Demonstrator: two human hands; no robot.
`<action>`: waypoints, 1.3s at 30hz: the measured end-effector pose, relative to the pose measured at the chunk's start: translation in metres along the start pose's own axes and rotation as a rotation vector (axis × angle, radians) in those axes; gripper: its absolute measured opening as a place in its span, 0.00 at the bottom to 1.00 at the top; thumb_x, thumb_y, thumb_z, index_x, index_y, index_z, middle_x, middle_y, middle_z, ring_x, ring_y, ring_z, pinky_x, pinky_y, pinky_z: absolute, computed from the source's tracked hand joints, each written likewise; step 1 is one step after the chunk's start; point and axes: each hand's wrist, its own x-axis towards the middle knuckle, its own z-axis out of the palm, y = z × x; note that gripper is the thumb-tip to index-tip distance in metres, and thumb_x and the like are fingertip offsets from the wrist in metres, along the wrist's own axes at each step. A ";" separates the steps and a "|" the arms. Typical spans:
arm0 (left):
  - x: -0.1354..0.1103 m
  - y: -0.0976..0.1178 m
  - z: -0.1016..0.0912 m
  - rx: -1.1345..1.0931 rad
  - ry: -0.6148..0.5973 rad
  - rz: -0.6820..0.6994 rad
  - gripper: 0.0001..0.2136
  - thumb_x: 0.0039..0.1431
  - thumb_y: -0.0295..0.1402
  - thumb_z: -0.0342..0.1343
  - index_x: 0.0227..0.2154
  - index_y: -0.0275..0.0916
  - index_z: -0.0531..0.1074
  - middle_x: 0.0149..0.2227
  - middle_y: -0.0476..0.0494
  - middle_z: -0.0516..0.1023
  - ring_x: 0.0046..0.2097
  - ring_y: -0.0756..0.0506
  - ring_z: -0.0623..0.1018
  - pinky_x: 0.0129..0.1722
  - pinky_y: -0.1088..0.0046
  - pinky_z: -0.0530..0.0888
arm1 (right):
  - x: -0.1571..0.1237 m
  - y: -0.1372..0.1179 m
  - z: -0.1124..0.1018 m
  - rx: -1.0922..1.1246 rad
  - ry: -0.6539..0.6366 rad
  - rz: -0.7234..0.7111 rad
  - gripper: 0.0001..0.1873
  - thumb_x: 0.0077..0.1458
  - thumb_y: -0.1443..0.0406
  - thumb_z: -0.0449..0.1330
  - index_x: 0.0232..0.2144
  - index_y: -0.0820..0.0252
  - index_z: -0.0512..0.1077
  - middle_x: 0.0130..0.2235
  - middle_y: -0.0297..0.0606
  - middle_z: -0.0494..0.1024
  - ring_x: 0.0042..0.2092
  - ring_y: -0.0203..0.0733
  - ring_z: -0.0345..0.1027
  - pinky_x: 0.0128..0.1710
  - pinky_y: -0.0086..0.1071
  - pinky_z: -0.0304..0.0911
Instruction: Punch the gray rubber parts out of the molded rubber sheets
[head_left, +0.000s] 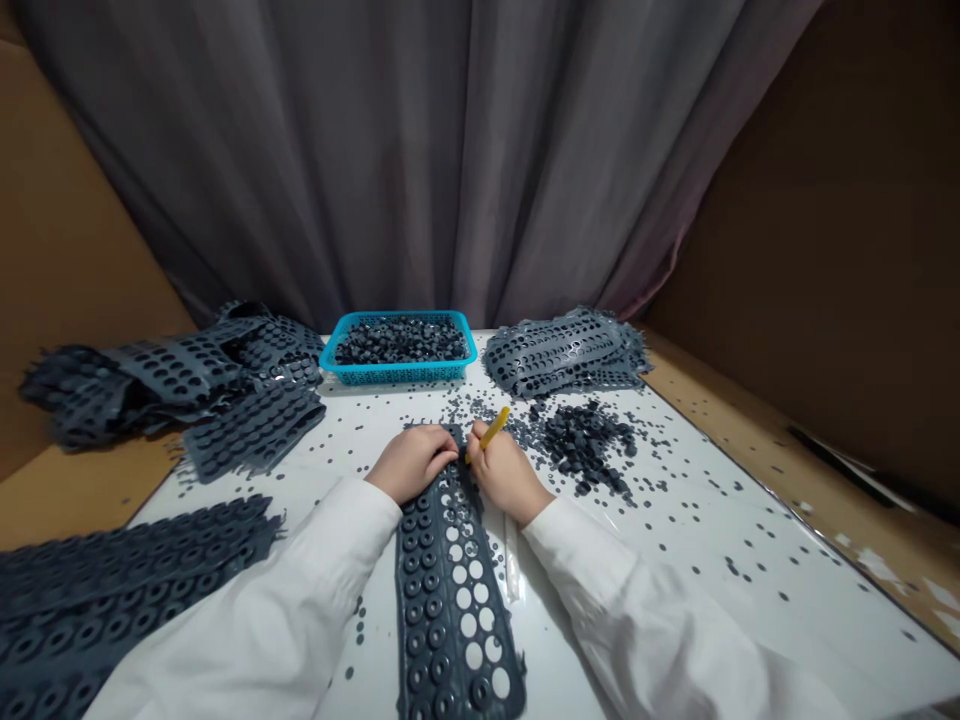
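Observation:
A long dark grey rubber sheet (418,610) with rows of moulded rings lies lengthwise before me; many round holes on its right side show the white table through. My left hand (415,460) is closed at the far part of this sheet, fingers curled and thumb against it. Held in my closed right hand (508,477) is a thin yellow stick-like tool (495,427), tilted, its lower end at the sheet beside my left fingertips. That tip is partly hidden by my fingers. Right of the hand lies a heap of small dark rubber pieces (589,440).
A blue basket (397,372) filled with small dark pieces stands at the back. Punched sheets lie piled at back right (566,350) and back left (180,370). More ringed sheets (135,590) lie at near left. Small dark discs litter the white table (750,600).

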 end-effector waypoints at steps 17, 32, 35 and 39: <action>-0.002 -0.003 0.006 -0.113 0.089 -0.049 0.05 0.56 0.29 0.52 0.27 0.38 0.71 0.30 0.47 0.75 0.33 0.47 0.74 0.34 0.73 0.69 | 0.000 0.004 0.002 0.034 0.036 0.001 0.10 0.58 0.67 0.46 0.24 0.58 0.57 0.21 0.31 0.60 0.25 0.36 0.56 0.26 0.26 0.47; -0.001 -0.004 0.005 -0.182 0.128 -0.101 0.06 0.56 0.32 0.52 0.27 0.38 0.72 0.28 0.49 0.76 0.30 0.48 0.73 0.31 0.74 0.68 | 0.000 0.006 0.004 0.077 0.056 0.001 0.11 0.57 0.67 0.46 0.23 0.58 0.57 0.19 0.30 0.59 0.23 0.35 0.55 0.24 0.26 0.47; -0.001 -0.004 0.005 -0.183 0.123 -0.110 0.06 0.56 0.31 0.52 0.27 0.38 0.72 0.28 0.48 0.76 0.30 0.48 0.73 0.32 0.74 0.68 | 0.001 0.006 0.005 0.094 0.054 0.003 0.11 0.57 0.67 0.46 0.22 0.57 0.56 0.19 0.29 0.59 0.23 0.35 0.56 0.25 0.26 0.48; -0.002 -0.004 0.005 -0.175 0.098 -0.105 0.05 0.55 0.31 0.53 0.27 0.38 0.72 0.29 0.48 0.76 0.31 0.48 0.74 0.33 0.73 0.68 | 0.000 0.009 0.004 0.158 0.034 -0.005 0.12 0.58 0.66 0.45 0.22 0.57 0.55 0.19 0.28 0.60 0.23 0.35 0.57 0.26 0.26 0.51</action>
